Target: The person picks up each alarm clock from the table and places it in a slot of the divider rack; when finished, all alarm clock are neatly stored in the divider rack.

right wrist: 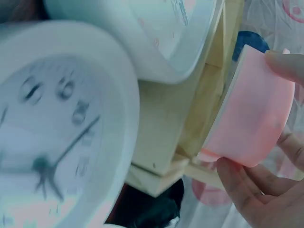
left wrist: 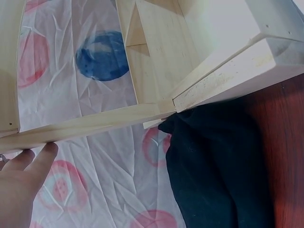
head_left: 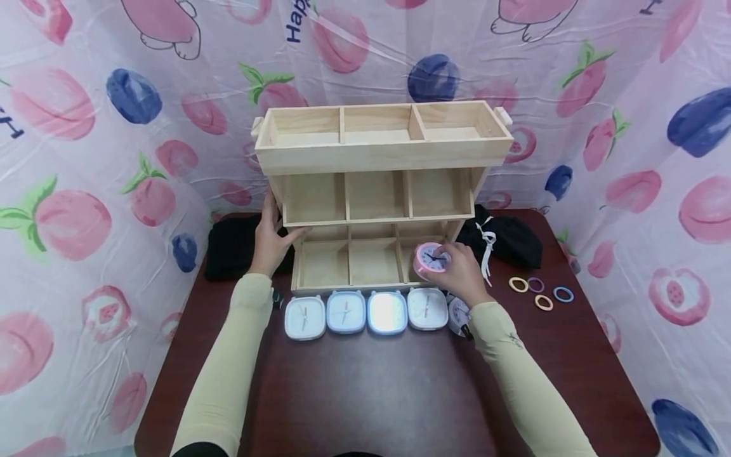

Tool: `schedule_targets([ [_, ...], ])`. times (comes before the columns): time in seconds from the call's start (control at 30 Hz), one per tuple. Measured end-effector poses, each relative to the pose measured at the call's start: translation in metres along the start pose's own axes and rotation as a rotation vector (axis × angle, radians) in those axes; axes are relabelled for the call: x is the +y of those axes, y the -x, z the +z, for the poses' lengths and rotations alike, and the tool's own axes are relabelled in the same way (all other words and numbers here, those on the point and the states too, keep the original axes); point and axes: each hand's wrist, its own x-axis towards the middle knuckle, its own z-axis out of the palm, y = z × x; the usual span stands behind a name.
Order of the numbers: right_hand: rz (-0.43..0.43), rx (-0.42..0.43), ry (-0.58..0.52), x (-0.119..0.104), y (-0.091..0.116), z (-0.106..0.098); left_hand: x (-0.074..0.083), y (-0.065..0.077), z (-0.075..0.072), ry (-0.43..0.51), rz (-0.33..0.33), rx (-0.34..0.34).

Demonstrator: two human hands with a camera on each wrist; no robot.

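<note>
In the head view, the right hand (head_left: 459, 276) holds a pink clock (head_left: 432, 259) at the right compartment of the wooden shelf's (head_left: 384, 157) bottom tier. The left hand (head_left: 268, 242) grips the shelf's left side, thumb in front. Four square clocks (head_left: 346, 311) line its near edge. The left wrist view shows fingertips touching a wooden strip (left wrist: 95, 123). In the right wrist view, thumb and fingers hold opposite sides of the pink clock.

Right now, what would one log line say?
left hand: touching wooden rack | right hand: holding pink clock | row of clocks: before rack
</note>
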Motion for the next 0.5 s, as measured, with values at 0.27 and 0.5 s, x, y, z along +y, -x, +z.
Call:
schedule_targets([
  [0.27, 0.076, -0.063, 0.019, -0.001, -0.014, 0.014, 0.000, 0.001, 0.000, 0.013, 0.003, -0.003],
  [0.5, 0.081, -0.128, 0.066, -0.002, -0.020, 0.018, 0.000, 0.000, -0.001, 0.020, 0.012, 0.000],
])
